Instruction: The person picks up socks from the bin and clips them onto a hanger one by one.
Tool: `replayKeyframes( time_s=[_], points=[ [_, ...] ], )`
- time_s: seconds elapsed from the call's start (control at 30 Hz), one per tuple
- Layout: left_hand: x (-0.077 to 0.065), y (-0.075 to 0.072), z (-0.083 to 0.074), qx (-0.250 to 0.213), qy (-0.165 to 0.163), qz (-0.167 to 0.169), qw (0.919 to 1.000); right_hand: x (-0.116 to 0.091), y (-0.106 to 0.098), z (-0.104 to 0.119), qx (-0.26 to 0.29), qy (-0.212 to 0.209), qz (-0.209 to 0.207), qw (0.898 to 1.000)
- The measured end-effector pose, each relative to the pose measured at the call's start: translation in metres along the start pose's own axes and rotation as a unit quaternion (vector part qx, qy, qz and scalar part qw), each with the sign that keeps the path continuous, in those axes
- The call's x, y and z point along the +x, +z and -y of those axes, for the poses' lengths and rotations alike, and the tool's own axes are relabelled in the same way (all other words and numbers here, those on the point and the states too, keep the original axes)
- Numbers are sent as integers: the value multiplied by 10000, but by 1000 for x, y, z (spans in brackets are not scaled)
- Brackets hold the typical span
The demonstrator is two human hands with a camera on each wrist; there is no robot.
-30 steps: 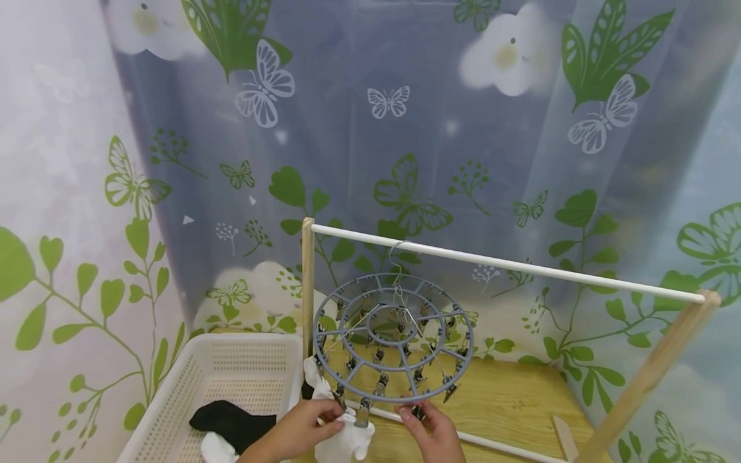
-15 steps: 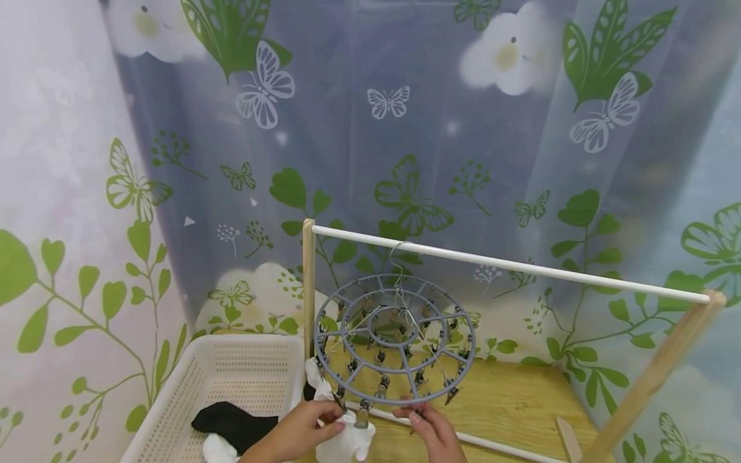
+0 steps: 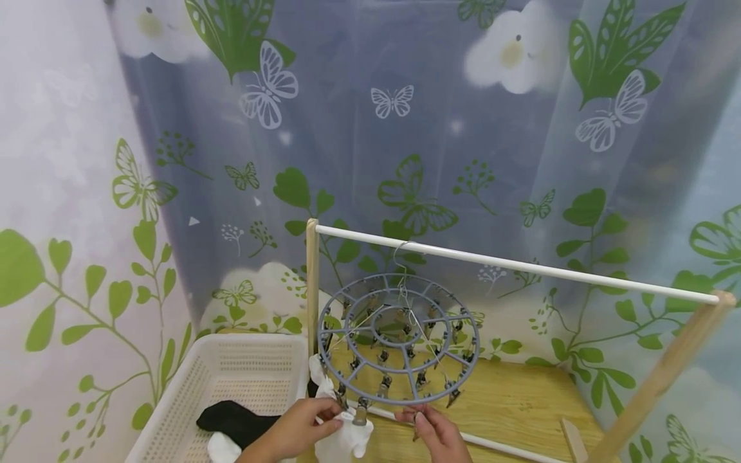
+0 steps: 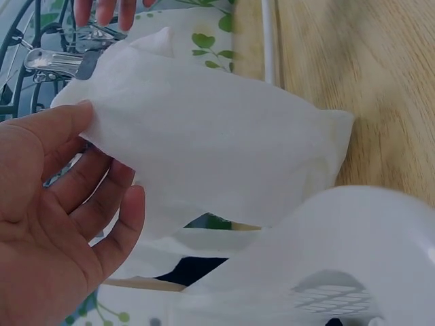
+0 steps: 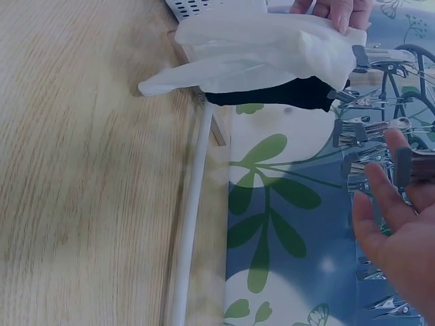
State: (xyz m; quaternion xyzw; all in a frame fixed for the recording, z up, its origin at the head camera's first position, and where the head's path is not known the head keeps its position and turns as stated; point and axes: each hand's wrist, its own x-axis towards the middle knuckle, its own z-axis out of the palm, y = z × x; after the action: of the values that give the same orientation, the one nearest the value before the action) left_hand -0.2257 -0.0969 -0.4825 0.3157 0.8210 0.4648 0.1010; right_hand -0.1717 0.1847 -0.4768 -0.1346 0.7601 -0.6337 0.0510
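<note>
My left hand (image 3: 301,427) pinches the edge of a white sock (image 4: 204,129) between thumb and index finger, the other fingers loosely bent. A metal clip (image 4: 61,62) with grey tips grips the sock's upper corner just above that thumb. The clip hangs from the front rim of a round grey drying hanger (image 3: 399,402). My right hand (image 3: 437,434) holds another clip (image 5: 402,168) of the same rim, to the right of the sock. Part of this clip is hidden by the fingers. Between its tips no cloth shows.
The hanger hangs by its hook from a white rod (image 3: 521,262) on wooden posts (image 3: 660,379). Several other clips dangle below its rings. At left, a white basket (image 3: 145,418) contains a black sock (image 3: 237,421) and white cloth (image 3: 222,447). More white and black socks hang behind the held one.
My right fingers have shifted their hold on the clip, which now shows tilted beneath the fingertips. The left hand stays on the white sock, and the head view drifts slightly.
</note>
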Motion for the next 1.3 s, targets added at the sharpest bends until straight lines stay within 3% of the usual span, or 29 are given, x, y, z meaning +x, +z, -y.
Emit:
replayKeyframes(
  time_s=[0.17,0.27,0.4,0.57,0.9,1.3],
  points=[
    [-3,-1,1,47,29,-34,10000,0,2,-2,222,-35,161,9996],
    [-4,-1,3,12,58,-50,10000,1,3,-1,138,88,-20,9999],
    [-3,0,5,-153,-155,44,9998,4,4,3,17,261,-191,9995],
    [-4,2,6,-255,-274,118,9992,8,4,9,348,528,139,9979],
    [-7,5,9,-193,-187,5,9996,11,4,11,514,365,943,9935],
    [-9,5,11,-397,-190,130,9989,11,5,10,-29,97,1077,9941]
  ],
)
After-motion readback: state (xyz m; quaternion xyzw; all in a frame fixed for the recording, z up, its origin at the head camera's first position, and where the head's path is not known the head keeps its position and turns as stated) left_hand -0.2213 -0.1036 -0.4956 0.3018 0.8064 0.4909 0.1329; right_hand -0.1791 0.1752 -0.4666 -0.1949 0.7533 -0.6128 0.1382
